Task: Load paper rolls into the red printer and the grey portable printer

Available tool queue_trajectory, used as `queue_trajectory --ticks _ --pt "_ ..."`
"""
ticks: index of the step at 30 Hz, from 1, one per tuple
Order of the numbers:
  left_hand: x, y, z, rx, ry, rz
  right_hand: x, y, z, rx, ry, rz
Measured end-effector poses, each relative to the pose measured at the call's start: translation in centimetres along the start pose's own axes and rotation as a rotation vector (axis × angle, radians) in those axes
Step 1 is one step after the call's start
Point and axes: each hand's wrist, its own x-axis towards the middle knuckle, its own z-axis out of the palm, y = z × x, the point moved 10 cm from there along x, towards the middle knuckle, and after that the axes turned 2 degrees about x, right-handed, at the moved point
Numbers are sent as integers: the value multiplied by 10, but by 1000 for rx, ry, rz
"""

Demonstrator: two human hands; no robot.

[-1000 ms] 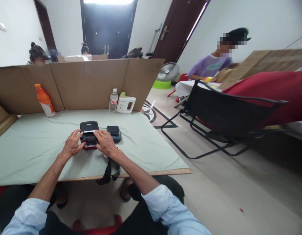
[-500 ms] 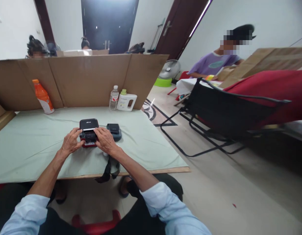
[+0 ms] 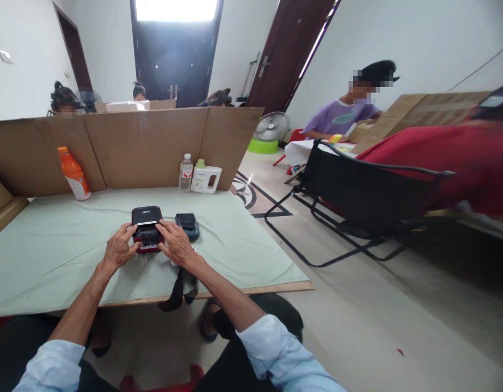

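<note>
A small black-and-red device (image 3: 148, 239), which looks like a label printer, lies on the cloth-covered table with its black lid raised at the back and an opening in front. My left hand (image 3: 120, 247) grips its left side, thumb at the front corner and fingers by the lid. On the opposite side my right hand (image 3: 176, 243) holds it, with fingertips at the edge of the opening. Just beyond my right hand sits a dark square device (image 3: 188, 225). Under my right wrist, partly hidden, lies a black strap (image 3: 178, 288) that hangs over the table's front edge.
A cardboard screen (image 3: 145, 147) stands along the back of the table. Before it are an orange bottle (image 3: 74, 174), a clear water bottle (image 3: 185, 173) and a white jug (image 3: 206, 179). A black folding chair (image 3: 357, 201) and other people are to the right.
The head view has tilted upward, so the table and its contents sit slightly lower in the picture. Both hands stay on the sides of the device, with only small finger shifts.
</note>
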Motion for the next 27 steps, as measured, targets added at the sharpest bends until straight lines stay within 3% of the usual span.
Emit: queue_trajectory --ticks 8,14,20,27 --pt "2 0 -3 -30 19 -4 -15 1 -10 27 74 -1" --pt "1 1 -6 4 44 -4 -41 16 -45 88 280 31" --pt "4 5 -9 46 25 -23 -85 70 -81 95 526 151" --pt "2 8 -8 65 -45 -23 -146 148 -74 85 530 348"
